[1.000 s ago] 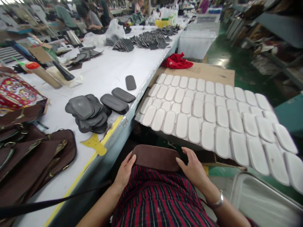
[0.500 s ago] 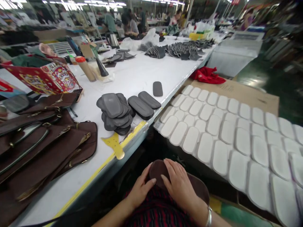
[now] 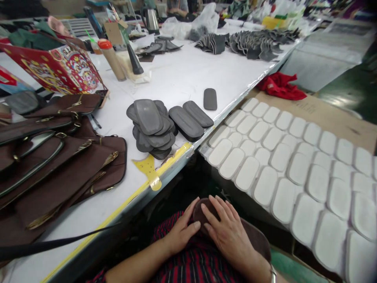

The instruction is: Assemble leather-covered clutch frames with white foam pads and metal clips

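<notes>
The brown leather piece [image 3: 203,212] lies on the person's lap, over the red striped cloth, just off the near edge of the table [image 3: 182,78]. A second ago the two hands sat at its opposite ends; now they have come together at its left, rounded end. The right hand [image 3: 229,236] lies flat on top, fingers spread and pressing down, covering most of that end. The left hand [image 3: 181,232] rests against the same end, its fingers loosely extended and touching the leather's edge — neither hand is closed round it. Judging from that, the work has gone from holding the piece out flat to pressing or smoothing one end.

On the table's near edge stands a stack of dark grey oval pads [image 3: 151,127], with two longer dark pads [image 3: 190,120] beside it and a single one [image 3: 210,99] farther in. A yellow template [image 3: 149,169] lies at the edge by the stack. Brown leather panels with brass fittings [image 3: 59,165] crowd the left side. To the right of the table, a sheet of white oval pads [image 3: 282,157] spreads over cardboard, a red cloth [image 3: 279,86] behind it — beyond that, a busy workshop.
</notes>
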A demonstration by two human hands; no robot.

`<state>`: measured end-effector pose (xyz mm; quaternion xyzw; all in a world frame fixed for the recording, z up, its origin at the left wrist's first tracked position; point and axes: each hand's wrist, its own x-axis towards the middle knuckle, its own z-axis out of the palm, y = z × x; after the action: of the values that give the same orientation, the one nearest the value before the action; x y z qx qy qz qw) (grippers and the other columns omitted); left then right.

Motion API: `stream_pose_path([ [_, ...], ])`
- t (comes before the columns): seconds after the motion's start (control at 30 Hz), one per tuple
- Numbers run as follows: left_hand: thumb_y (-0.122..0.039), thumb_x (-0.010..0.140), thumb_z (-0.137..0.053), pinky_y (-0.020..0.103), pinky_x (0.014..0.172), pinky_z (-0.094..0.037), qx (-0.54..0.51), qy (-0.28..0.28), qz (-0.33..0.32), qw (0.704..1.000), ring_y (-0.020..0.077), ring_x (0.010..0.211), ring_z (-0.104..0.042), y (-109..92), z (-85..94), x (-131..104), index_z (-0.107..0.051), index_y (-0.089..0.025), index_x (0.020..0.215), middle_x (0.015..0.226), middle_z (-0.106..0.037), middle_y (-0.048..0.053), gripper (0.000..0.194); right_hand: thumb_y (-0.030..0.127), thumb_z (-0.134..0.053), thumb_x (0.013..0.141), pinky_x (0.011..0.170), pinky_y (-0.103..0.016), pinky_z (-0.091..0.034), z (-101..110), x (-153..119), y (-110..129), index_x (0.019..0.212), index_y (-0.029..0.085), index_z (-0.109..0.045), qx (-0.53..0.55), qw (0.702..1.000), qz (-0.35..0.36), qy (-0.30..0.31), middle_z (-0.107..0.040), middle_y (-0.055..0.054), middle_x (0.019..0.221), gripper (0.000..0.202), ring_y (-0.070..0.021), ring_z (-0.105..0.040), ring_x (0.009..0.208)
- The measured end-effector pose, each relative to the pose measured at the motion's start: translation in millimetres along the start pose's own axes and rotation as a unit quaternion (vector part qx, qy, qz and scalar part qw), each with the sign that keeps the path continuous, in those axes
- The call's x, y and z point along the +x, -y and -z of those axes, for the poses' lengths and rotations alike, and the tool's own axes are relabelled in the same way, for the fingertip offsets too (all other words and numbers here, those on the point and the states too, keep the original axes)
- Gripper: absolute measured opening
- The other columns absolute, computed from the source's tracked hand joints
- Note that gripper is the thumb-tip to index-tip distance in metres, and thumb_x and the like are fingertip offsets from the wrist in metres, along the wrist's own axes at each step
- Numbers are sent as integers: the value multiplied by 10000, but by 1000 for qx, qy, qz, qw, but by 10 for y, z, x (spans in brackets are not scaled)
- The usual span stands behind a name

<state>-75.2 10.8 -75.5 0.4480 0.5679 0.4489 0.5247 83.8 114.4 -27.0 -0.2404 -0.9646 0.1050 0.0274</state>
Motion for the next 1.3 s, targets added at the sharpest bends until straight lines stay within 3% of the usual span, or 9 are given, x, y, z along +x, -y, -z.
stream_pose_path([
  [0.1,-302,906,-350,445,1072,-272,31,-59,16,998,194,1296,-307,-8,-82,13,-283,-221,1366,1417,-328,68,472,224,-455,850,1043,-481,-254,9,3,56,1326,259,-381,7,999,35,6,-330,-30,1417,482,-266,-248,1306],
  [0.3,-285,909,-318,422,1061,-297,95,-133,8,987,192,1270,-353,5,-223,16,-357,-186,1329,1374,-400,87,433,497,-494,805,1090,-428,-189,70,-162,94,1385,124,-258,21,999,34,23,-217,-94,1452,729,-255,-173,1332],
  [0.67,-287,917,-312,384,1060,-292,165,-144,1,976,172,1268,-358,12,-274,66,-354,-224,1340,1338,-450,66,430,491,-516,787,1059,-402,-272,55,-922,-284,1399,126,-217,19,999,-46,-7,-222,-95,1450,773,-257,-216,1318],
  [0.93,-269,925,-295,404,1032,-341,228,-132,10,965,169,1247,-391,-81,-289,61,-327,-221,1348,1324,-461,88,427,392,-526,804,1042,-449,-251,19,-1346,-504,1392,132,-232,-43,998,-50,-22,-267,-86,1437,706,-263,-255,1302],
  [1.0,-268,914,-335,424,1024,-347,306,-134,-7,943,189,1263,-366,-161,-239,60,-248,-218,1379,1372,-397,99,476,376,-533,798,1036,-456,-251,-1,-1435,-518,1387,127,-245,-58,997,-49,-29,-276,-94,1433,702,-266,-263,1298],
  [1.1,-264,877,-435,496,1056,-248,468,-115,-118,868,238,1319,-247,-324,-246,67,-175,-223,1399,1435,-284,103,585,387,-531,796,1032,-478,-242,-26,-1522,-501,1383,120,-252,-74,995,-54,-29,-276,-104,1432,702,-278,-255,1300],
  [1.2,-325,872,-452,542,1078,-58,570,17,-262,779,246,1316,-250,-446,-415,73,-278,-257,1367,1389,-382,57,528,382,-531,796,1035,-503,-224,-26,-1525,-430,1374,109,-268,-82,993,-75,-34,-269,-124,1433,691,-290,-239,1305],
  [1.3,-487,856,-412,501,1086,6,595,114,-330,724,234,1297,-285,-459,-590,56,-301,-209,1359,1375,-405,56,585,295,-530,797,1040,-502,-223,-4,-1491,-325,1359,95,-292,-86,990,-105,-49,-284,-137,1426,643,-288,-228,1310],
])
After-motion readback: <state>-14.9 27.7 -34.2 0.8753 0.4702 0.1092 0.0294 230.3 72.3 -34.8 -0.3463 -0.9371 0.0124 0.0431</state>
